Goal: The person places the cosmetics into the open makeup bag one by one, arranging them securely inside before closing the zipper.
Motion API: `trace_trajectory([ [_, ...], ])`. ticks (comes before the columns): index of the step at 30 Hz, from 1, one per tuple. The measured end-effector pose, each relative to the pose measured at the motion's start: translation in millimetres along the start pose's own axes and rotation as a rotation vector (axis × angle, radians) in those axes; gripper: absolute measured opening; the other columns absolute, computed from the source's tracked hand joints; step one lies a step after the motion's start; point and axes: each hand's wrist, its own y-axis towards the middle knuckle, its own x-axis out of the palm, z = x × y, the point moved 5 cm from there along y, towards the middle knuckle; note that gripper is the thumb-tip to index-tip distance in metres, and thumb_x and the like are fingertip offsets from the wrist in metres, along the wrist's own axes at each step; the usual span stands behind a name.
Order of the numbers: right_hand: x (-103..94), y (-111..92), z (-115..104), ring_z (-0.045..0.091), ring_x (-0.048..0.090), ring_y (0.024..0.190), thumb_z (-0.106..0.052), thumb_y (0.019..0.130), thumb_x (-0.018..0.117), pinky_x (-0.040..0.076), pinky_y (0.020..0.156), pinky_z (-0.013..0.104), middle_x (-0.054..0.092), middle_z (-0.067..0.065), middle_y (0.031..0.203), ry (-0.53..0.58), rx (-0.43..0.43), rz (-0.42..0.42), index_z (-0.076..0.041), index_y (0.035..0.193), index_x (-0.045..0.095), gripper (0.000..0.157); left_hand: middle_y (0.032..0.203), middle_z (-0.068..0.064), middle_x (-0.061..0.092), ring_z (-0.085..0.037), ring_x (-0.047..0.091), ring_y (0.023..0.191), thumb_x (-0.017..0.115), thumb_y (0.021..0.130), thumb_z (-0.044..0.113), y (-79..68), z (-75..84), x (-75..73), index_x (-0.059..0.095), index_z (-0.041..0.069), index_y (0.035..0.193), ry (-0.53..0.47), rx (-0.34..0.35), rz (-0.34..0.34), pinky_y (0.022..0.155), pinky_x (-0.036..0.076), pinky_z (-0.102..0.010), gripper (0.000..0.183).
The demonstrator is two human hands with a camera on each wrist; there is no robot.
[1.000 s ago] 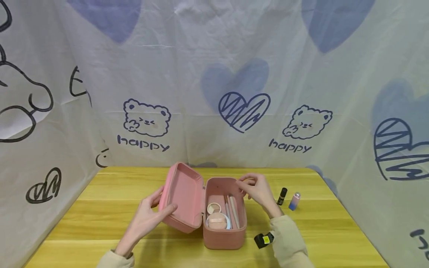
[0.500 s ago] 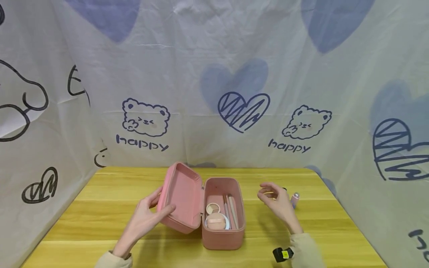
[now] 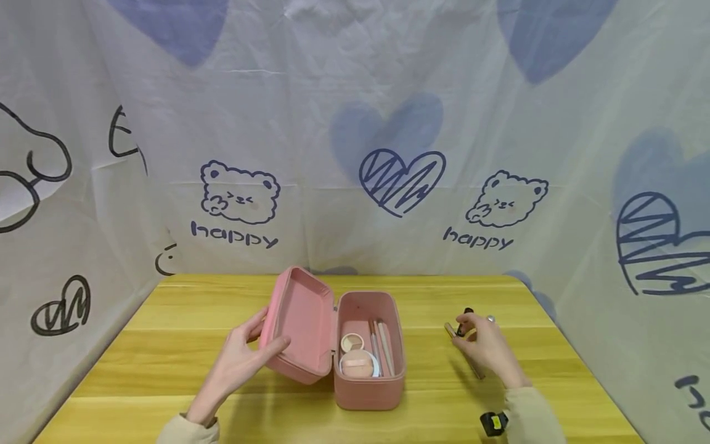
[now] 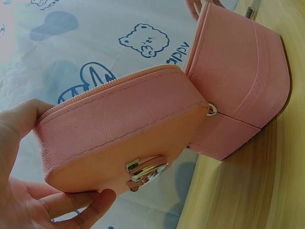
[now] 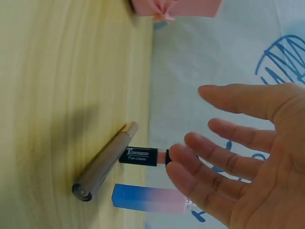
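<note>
A pink zippered makeup case (image 3: 368,394) stands on the table with its lid (image 3: 305,324) swung out to the left. My left hand (image 3: 235,364) grips that lid, thumb on the rim and fingers behind. Inside the case lie a powder puff (image 3: 357,365), a small round pan (image 3: 352,343) and slim brushes or pencils (image 3: 383,345). My right hand (image 3: 490,348) hovers above several tubes, fingers loosely bent and holding nothing. In the right wrist view these are a brownish tube with a gold end (image 5: 105,162), a black lettered tube (image 5: 138,156) and a blue-to-pink tube (image 5: 147,198).
The wooden table (image 3: 166,357) has a white patterned cloth (image 3: 333,234) hanging behind and at both sides. A gold metal clasp (image 4: 145,169) sits on the lid's outside. A pink bow (image 5: 163,9) shows on the case.
My right hand has moved right, away from the case, to above the tubes. The brownish tube has come into sight beneath it. My left hand and the lid stay in place.
</note>
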Motion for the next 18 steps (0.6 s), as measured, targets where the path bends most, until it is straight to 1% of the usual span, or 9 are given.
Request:
trace_trajectory([
  [4,6.3,4.7,6.5,0.030,0.067,0.088,-0.012,0.089,0.074,0.056,0.073,0.044,0.067,0.025,0.109,-0.100,0.016,-0.038,0.007,0.131,0.057,0.049,0.138,-0.025,0.061,-0.031,0.069,0.115,0.072,0.092,0.027,-0.7,-1.4,0.3,0.030,-0.002,0.156,0.002,0.000,0.002,0.105,0.050,-0.053,0.081],
  [6,10.4,6.8,8.9,0.033,0.068,0.089,-0.011,0.088,0.075,0.056,0.073,0.046,0.068,0.025,0.109,-0.172,0.021,-0.043,0.008,0.130,0.058,0.049,0.138,-0.024,0.061,-0.031,0.068,0.116,0.072,0.092,0.028,-1.3,-2.1,0.5,0.031,-0.002,0.156,0.003,-0.003,-0.001,0.105,0.050,-0.052,0.081],
  [8,14.2,8.6,9.8,0.034,0.069,0.088,-0.009,0.087,0.076,0.057,0.074,0.047,0.070,0.026,0.107,-0.249,0.012,-0.036,0.008,0.123,0.063,0.042,0.139,-0.024,0.061,-0.030,0.068,0.117,0.072,0.092,0.028,-1.7,-2.9,0.8,0.031,-0.001,0.156,0.003,-0.006,-0.004,0.105,0.049,-0.052,0.081],
  [10,17.2,11.0,10.0,0.032,0.069,0.081,-0.005,0.085,0.075,0.057,0.070,0.046,0.073,0.024,0.098,-0.309,0.007,-0.024,0.008,0.109,0.068,0.028,0.139,-0.023,0.061,-0.030,0.067,0.119,0.072,0.092,0.029,-1.9,-3.4,1.0,0.031,-0.001,0.156,0.004,-0.010,-0.007,0.107,0.048,-0.052,0.081],
  [13,19.8,15.7,9.7,0.029,0.066,0.073,-0.003,0.086,0.072,0.053,0.063,0.044,0.072,0.019,0.085,-0.366,0.019,-0.012,0.003,0.092,0.069,0.009,0.139,-0.022,0.062,-0.031,0.066,0.121,0.071,0.092,0.029,-1.3,-3.2,0.7,0.031,-0.001,0.156,0.003,-0.013,-0.003,0.108,0.046,-0.053,0.081],
  [15,20.8,18.9,10.5,0.028,0.064,0.070,-0.004,0.089,0.070,0.051,0.059,0.043,0.069,0.017,0.078,-0.390,0.049,-0.015,0.001,0.088,0.068,0.006,0.138,-0.022,0.062,-0.030,0.065,0.121,0.071,0.092,0.028,-0.7,-2.7,0.3,0.031,-0.001,0.156,0.004,-0.012,0.000,0.108,0.046,-0.052,0.081],
  [18,21.9,22.9,12.5,0.030,0.064,0.072,-0.009,0.092,0.068,0.052,0.058,0.045,0.068,0.018,0.080,-0.422,0.094,-0.031,0.001,0.090,0.067,0.010,0.137,-0.022,0.063,-0.030,0.066,0.120,0.071,0.092,0.028,-0.5,-1.8,-0.4,0.031,-0.001,0.156,0.006,-0.009,0.004,0.107,0.047,-0.049,0.080],
])
